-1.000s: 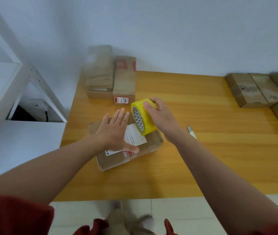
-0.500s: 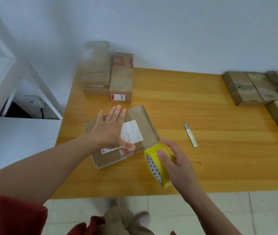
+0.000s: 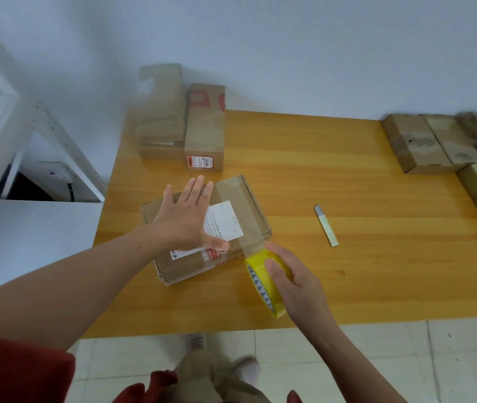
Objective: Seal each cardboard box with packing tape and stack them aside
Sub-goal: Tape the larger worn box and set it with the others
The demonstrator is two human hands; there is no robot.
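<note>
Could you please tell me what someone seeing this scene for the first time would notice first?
The bright yellow tape roll stands out first, gripped by the right hand near the table's front edge, with tape running to the cardboard box beside it. The left hand presses flat on that box's top. A cluster of boxes sits at the far left corner and another cluster along the right edge.

Short red sleeve (image 3: 13, 370) over the left upper arm, loose and soft-edged, ending well short of the wrist. Both forearms bare down to the left hand (image 3: 185, 219) and the right hand (image 3: 295, 283). More red cloth, the shirt hem (image 3: 150, 388), low in view below the near edge of the worktop (image 3: 377, 271). Tan trousers (image 3: 211, 379) underneath, slightly blurred. Pale shoes (image 3: 247, 370) at the bottom, blurred too.
</note>
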